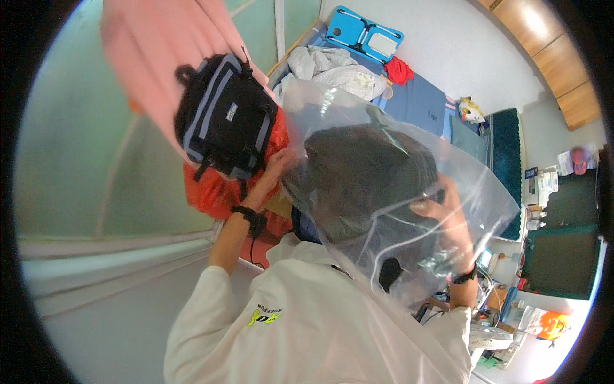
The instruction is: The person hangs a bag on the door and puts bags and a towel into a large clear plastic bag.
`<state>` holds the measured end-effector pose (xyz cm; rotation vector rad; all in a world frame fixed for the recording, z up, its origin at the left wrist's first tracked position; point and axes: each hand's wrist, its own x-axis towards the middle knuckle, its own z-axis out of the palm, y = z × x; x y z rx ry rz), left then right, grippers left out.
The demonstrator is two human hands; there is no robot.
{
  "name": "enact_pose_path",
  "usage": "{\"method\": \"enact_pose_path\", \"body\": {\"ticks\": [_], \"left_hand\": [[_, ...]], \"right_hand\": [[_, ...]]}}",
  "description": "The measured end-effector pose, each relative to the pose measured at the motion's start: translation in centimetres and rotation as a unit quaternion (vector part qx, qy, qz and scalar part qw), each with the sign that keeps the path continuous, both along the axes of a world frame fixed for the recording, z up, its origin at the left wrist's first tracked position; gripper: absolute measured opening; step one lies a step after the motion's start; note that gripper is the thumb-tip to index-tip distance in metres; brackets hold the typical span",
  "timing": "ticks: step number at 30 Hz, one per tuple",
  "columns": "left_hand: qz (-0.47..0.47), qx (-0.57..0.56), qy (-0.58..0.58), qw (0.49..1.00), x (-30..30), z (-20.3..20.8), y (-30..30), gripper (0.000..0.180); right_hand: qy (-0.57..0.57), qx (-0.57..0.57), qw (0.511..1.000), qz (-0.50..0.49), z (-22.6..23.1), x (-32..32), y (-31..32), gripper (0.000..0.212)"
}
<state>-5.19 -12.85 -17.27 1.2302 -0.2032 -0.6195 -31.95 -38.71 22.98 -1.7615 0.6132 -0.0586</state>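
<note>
In front of my chest is a large clear plastic bag, its loose film spreading out to the right. A dark grey, soft, bulky thing, perhaps folded cloth, shows through the film. At the bag's left edge my left hand is closed on the plastic, its fingertips partly hidden. My right hand shows through the clear film, thumb toward me, and grips the right side of the dark bundle. A smaller black patch lies lower in the bag, its kind unclear.
To the left, a black backpack with grey trim hangs before pink cloth, above a red plastic bag. Beyond is a bed with rumpled grey bedding and a blue folding table. A cluttered desk and white fan stand right.
</note>
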Motion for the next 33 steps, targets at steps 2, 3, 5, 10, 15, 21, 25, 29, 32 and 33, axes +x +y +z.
{"method": "enact_pose_path", "body": {"ticks": [2,3,5,10,15,21,25,29,32,33], "left_hand": [[0.008,0.007,0.027,1.0,0.2,-1.1,-0.1,0.031],[0.011,0.009,0.043,0.999,0.1,-2.1,-0.1,0.029],[0.091,0.024,0.049,0.994,-0.2,-3.4,0.0,0.025],[0.161,0.085,0.13,0.975,-0.5,-9.2,3.2,0.027],[0.11,0.3,-0.011,0.947,-0.5,-11.2,4.4,0.034],[0.147,0.43,-0.126,0.882,0.3,-10.1,2.6,0.036],[0.151,0.478,-0.159,0.851,0.4,-7.4,2.7,0.033],[0.108,0.531,-0.237,0.806,-1.6,-1.4,1.2,0.05],[0.149,0.531,-0.403,0.73,-3.1,0.1,-0.2,0.066],[0.119,0.532,-0.428,0.721,-3.9,1.5,-0.5,0.071]], "right_hand": [[0.016,-0.02,0.999,-0.025,2.1,-0.8,1.0,0.081],[0.024,-0.017,0.999,-0.027,2.4,-1.6,0.6,0.081],[0.026,-0.005,0.998,-0.06,2.9,-3.4,-0.9,0.082],[0.01,-0.16,0.974,-0.158,5.3,-9.1,-5.3,0.085],[-0.065,-0.178,0.948,-0.256,6.6,-15.9,-7.7,0.081],[-0.102,-0.21,0.921,-0.311,7.7,-19.7,-8.8,0.075],[-0.142,-0.217,0.911,-0.319,8.0,-19.7,-10.5,0.071],[-0.194,-0.237,0.902,-0.304,10.3,-17.5,-11.0,0.068],[-0.245,-0.244,0.896,-0.278,12.6,-14.8,-11.4,0.065],[-0.262,-0.243,0.894,-0.269,13.2,-13.9,-11.7,0.064]]}}
